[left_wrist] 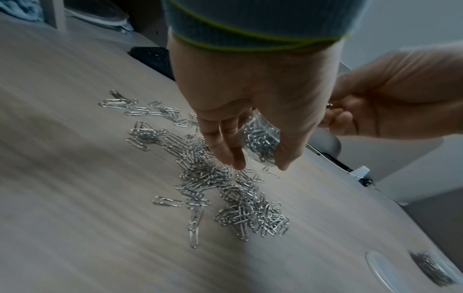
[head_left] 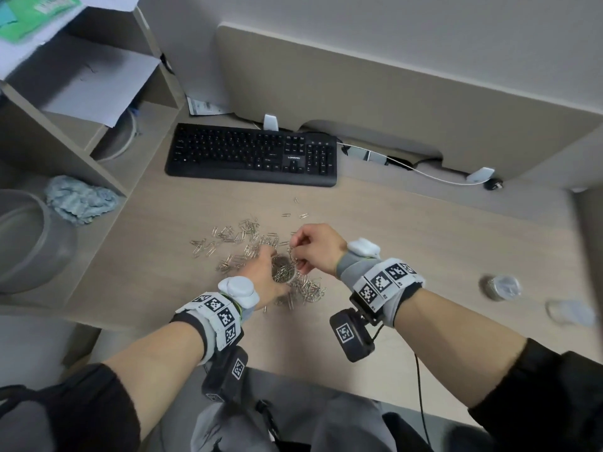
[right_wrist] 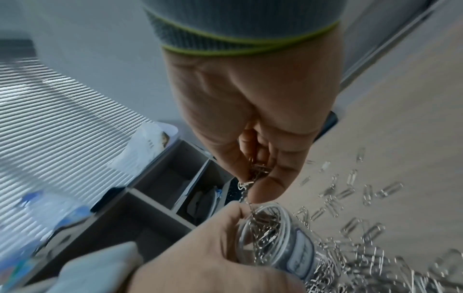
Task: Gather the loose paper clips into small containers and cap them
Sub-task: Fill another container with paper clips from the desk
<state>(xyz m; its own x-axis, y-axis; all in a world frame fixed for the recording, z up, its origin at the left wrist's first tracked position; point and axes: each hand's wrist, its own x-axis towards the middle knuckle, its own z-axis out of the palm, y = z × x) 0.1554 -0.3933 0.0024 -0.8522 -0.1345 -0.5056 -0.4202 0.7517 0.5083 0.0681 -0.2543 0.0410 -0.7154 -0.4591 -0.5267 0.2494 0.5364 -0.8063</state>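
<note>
Second container (head_left: 502,287), well right of the right hand (head_left: 315,247): blurred, contents unclear. Lid (head_left: 569,312) beside it: smeared, outline only.

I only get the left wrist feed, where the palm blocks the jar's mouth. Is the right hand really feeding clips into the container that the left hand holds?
Observer: Yes. In the right wrist view the right hand pinches a bunch of paper clips that dangles down to the uncapped mouth of the container, which the left hand grips.
Operator: Are there any clips outside the pile I see?
Observer: The head view shows a few stray clips lying apart from the pile, toward the keyboard.
</note>
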